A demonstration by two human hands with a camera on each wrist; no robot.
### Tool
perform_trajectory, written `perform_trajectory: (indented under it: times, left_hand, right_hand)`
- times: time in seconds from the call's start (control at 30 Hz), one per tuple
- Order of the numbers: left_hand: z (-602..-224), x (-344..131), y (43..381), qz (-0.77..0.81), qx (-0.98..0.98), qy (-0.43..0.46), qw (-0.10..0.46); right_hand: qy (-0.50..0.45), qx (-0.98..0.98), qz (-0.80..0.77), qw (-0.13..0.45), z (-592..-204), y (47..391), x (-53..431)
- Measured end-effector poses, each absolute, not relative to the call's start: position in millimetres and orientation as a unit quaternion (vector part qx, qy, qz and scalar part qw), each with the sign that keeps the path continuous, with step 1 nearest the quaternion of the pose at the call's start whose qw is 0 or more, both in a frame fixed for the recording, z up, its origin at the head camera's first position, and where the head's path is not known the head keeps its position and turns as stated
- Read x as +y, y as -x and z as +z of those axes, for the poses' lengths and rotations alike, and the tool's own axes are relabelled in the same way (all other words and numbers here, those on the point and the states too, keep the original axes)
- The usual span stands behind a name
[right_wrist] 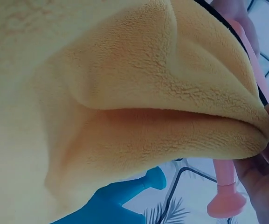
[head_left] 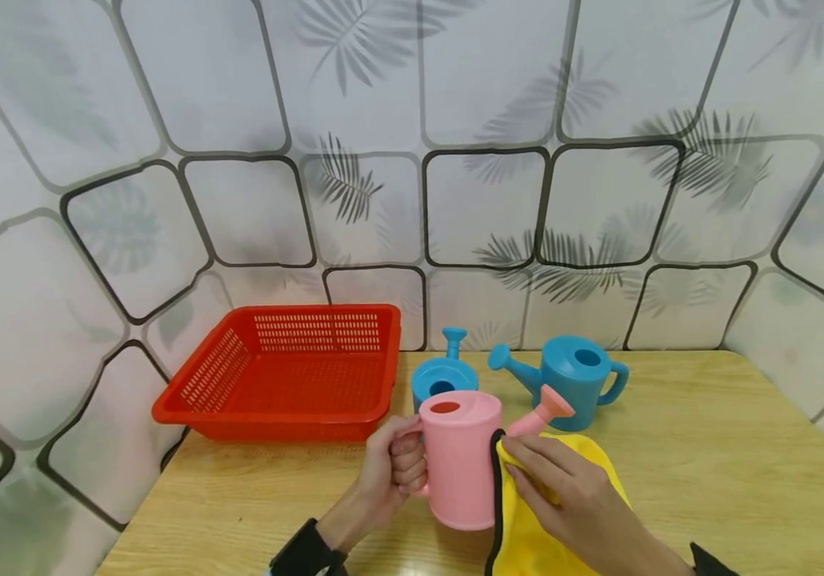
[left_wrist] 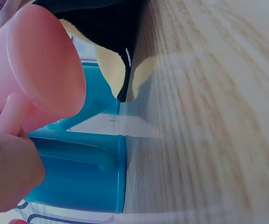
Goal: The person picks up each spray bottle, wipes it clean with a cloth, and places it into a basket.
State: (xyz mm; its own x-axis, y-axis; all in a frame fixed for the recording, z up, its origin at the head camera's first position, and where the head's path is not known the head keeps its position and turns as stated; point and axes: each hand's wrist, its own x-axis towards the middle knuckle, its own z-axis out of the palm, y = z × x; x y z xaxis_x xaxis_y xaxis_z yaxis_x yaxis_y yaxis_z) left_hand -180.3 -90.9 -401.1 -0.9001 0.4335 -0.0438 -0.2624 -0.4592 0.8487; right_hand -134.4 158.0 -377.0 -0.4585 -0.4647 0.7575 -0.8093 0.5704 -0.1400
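Observation:
A pink watering can is held up by its handle in my left hand, fingers curled round the handle. In the left wrist view the bottom of the pink can shows, lifted off the wood. My right hand pinches a yellow cloth with a black edge against the can's side, near the base of its spout. The cloth fills most of the right wrist view and hides part of the can there. The pink spout pokes out below the cloth.
Behind the pink can, a blue watering can stands on the wooden table. Another blue watering can is to its right, spout pointing left. A red plastic basket sits at the back left. A patterned wall covering rises behind the table.

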Motion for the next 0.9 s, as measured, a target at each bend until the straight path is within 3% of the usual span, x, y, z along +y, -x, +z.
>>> perform_trajectory:
  times: [0.37, 0.7, 0.9]
  left_hand:
    - [-398.9, -98.3, 183.9, 0.873, 0.437, -0.126, 0.177]
    - [-400.7, -103.6, 185.8, 0.886, 0.412, -0.135, 0.163]
    - [-401.4, -104.9, 186.0, 0.886, 0.413, -0.130, 0.169]
  right_hand:
    - [-0.496, -0.754, 0.242, 0.357, -390.3, 136.8, 158.3]
    - [-0.495, -0.797, 0.236, 0.253, -398.5, 130.0, 165.7]
    - [-0.500, -0.787, 0.228, 0.280, -396.0, 131.2, 168.2]
